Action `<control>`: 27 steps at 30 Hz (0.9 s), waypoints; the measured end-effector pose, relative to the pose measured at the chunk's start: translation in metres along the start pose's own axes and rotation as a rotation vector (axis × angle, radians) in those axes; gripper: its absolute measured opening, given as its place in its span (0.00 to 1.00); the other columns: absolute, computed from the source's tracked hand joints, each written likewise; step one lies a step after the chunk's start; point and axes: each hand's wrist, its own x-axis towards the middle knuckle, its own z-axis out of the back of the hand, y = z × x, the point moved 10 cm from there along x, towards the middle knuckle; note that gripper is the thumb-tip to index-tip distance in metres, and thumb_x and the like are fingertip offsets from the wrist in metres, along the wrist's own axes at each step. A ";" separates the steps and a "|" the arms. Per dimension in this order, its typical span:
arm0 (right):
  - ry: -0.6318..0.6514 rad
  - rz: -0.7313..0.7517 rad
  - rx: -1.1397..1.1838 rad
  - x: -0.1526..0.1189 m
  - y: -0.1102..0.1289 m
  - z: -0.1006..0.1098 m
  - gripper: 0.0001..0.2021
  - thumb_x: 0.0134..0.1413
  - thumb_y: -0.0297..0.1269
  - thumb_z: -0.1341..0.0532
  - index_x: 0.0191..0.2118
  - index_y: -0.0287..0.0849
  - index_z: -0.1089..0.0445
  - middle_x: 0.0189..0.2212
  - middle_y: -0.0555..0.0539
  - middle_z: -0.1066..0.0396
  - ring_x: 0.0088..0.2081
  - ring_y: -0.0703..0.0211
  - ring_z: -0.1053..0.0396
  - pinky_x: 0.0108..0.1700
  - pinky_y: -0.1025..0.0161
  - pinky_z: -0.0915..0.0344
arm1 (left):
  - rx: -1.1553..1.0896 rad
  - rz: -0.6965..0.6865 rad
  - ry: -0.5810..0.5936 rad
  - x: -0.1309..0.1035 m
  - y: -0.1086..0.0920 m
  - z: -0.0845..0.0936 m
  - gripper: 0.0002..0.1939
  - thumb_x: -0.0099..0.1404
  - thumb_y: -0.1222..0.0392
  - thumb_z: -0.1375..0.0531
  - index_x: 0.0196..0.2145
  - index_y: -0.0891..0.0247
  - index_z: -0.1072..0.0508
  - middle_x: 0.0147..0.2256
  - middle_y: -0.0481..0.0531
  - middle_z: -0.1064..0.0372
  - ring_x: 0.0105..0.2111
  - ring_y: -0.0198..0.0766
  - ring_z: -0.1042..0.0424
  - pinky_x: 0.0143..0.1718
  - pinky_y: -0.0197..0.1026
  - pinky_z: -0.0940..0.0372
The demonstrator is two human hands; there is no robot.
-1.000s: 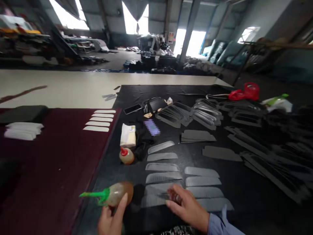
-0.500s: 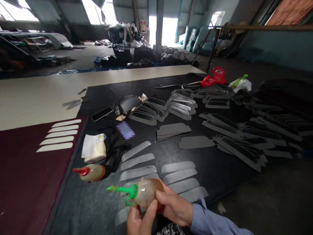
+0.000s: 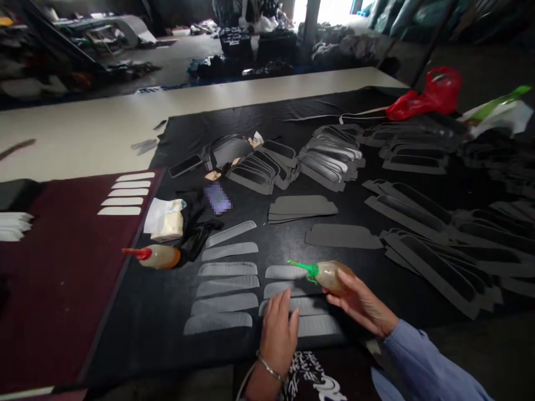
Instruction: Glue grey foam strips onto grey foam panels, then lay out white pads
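Observation:
In my right hand (image 3: pixel 364 305) is a glue bottle (image 3: pixel 332 276) with a green nozzle, held on its side with the tip pointing left. The bottle is translucent, with brownish liquid inside. It hovers over the right column of grey curved strips (image 3: pixel 317 325). My left hand (image 3: pixel 279 322) has its fingers stretched out at the left ends of those strips, apparently resting on one. To the left lies another column of similar grey strips (image 3: pixel 228 286). A second bottle with a red nozzle (image 3: pixel 161 257) lies farther left.
A tissue pack (image 3: pixel 167 220), a phone (image 3: pixel 186 165) and stacks of dark grey cut pieces (image 3: pixel 303 207) lie on the black cloth (image 3: pixel 146 328). White strips (image 3: pixel 125 193) rest on a maroon sheet at left. A red plastic bag (image 3: pixel 434 94) sits at the back right.
My left hand has let go of the bottle and moved down to the strips. My right hand has carried the bottle rightward and away from me. The view has tilted down.

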 end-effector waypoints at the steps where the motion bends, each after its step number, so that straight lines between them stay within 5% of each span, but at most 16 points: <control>1: -0.020 0.006 -0.036 0.002 0.004 0.007 0.23 0.45 0.43 0.34 0.48 0.45 0.38 0.37 0.47 0.27 0.33 0.61 0.29 0.34 0.65 0.34 | 0.081 -0.031 -0.013 0.003 -0.003 -0.006 0.19 0.63 0.62 0.50 0.52 0.66 0.36 0.47 0.60 0.32 0.49 0.44 0.35 0.50 0.51 0.36; 9: -0.188 0.097 -0.228 0.016 0.035 0.040 0.25 0.40 0.42 0.31 0.45 0.47 0.39 0.36 0.49 0.28 0.31 0.59 0.29 0.28 0.65 0.33 | 0.436 -0.076 -0.030 0.020 -0.004 -0.047 0.24 0.59 0.63 0.44 0.53 0.65 0.38 0.55 0.62 0.40 0.56 0.52 0.43 0.51 0.56 0.38; 16: -0.084 -0.120 -0.108 0.023 0.020 0.042 0.21 0.44 0.43 0.33 0.44 0.43 0.34 0.35 0.46 0.25 0.29 0.61 0.28 0.29 0.67 0.32 | 0.356 -0.045 -0.126 0.021 -0.010 -0.041 0.24 0.59 0.62 0.43 0.54 0.63 0.38 0.55 0.62 0.40 0.56 0.52 0.44 0.53 0.60 0.41; 20: -0.025 -0.209 0.019 0.024 0.004 0.028 0.18 0.46 0.43 0.35 0.43 0.44 0.34 0.33 0.48 0.25 0.26 0.63 0.28 0.29 0.68 0.31 | -0.114 0.111 -0.173 0.029 -0.010 -0.033 0.23 0.60 0.58 0.43 0.53 0.62 0.37 0.54 0.62 0.39 0.56 0.50 0.43 0.55 0.58 0.44; 23: 0.060 -0.311 0.031 0.015 -0.011 0.009 0.15 0.51 0.46 0.39 0.40 0.41 0.32 0.29 0.47 0.26 0.25 0.65 0.29 0.29 0.70 0.32 | -0.688 0.365 -0.097 0.035 -0.007 -0.048 0.29 0.55 0.53 0.39 0.53 0.64 0.36 0.53 0.62 0.37 0.54 0.49 0.39 0.56 0.52 0.44; 27: 0.219 -0.426 -0.091 -0.003 -0.030 -0.012 0.26 0.55 0.57 0.48 0.38 0.36 0.30 0.28 0.44 0.27 0.26 0.65 0.29 0.30 0.71 0.33 | -1.226 0.546 0.017 0.037 -0.027 -0.067 0.26 0.50 0.49 0.36 0.45 0.65 0.30 0.43 0.58 0.29 0.44 0.45 0.30 0.48 0.45 0.37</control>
